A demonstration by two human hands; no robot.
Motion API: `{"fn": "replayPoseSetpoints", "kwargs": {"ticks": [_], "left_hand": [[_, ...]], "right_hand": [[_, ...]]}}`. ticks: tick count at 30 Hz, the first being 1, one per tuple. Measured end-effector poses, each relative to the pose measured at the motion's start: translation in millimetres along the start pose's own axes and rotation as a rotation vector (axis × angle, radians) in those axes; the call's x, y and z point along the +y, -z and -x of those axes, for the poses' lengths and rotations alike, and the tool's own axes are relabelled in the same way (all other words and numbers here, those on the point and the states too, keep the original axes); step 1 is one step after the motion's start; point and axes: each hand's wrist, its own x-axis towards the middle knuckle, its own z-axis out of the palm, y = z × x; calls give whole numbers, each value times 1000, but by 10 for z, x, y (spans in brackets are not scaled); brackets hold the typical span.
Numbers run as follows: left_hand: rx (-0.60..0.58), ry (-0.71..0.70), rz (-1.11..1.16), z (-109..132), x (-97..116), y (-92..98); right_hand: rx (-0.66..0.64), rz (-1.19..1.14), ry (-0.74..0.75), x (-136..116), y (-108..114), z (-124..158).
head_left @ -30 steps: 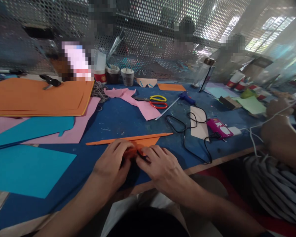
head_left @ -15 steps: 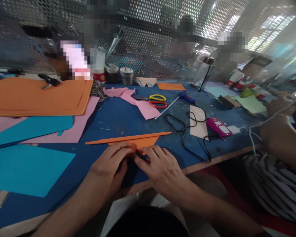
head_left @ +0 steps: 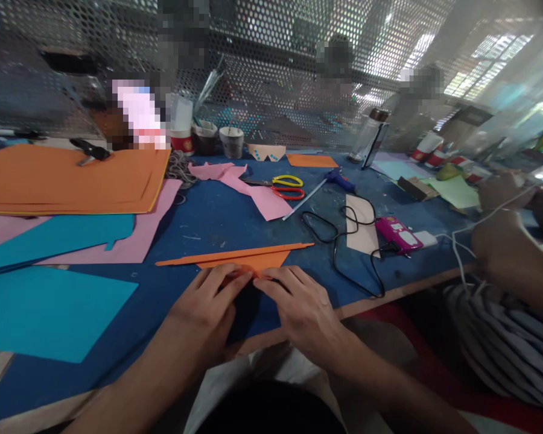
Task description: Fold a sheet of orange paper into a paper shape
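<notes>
A folded piece of orange paper point(head_left: 265, 260) lies on the blue table in front of me, with a long narrow folded band along its far edge. My left hand point(head_left: 208, 304) is closed on its near edge, fingers bent and thumb tucked underneath. From the other side my right hand point(head_left: 303, 304) grips the same near edge, its fingertips close to those of the left. The fingers hide most of the near edge. Beyond the paper lie scissors point(head_left: 288, 187) with yellow and red handles, beside a strip of pink paper point(head_left: 266, 202).
To the left are stacked orange sheets point(head_left: 63, 178) and a blue sheet point(head_left: 58, 313). A blue glue gun point(head_left: 341, 179), its black cable point(head_left: 336, 271) and a magenta box point(head_left: 397, 234) lie to the right. Another person's arm point(head_left: 502, 229) rests at the far right. Cups point(head_left: 231, 141) line the back.
Both hands have shifted slightly on the orange paper. The curled orange edge that stood up between the fingertips is now lower, pressed under them.
</notes>
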Motion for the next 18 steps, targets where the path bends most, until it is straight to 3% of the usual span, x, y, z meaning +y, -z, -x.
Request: {"fn": "replayPoseSetpoints", "kwargs": {"ticks": [3,7,13,18], "left_hand": [[-2,-18,-42,10,0,-13],[-56,-143,-114,25,-9,-6],[-88,-110,-127,25,-1,19],[-41,-137,-147,-6,7,37]], "right_hand": [[-53,41,2,-5,16,1],[-76,29,-21,-14,24,-12],[-93,32,-48,-34,34,-43],[-138,36,-60,-54,80,-103]]}}
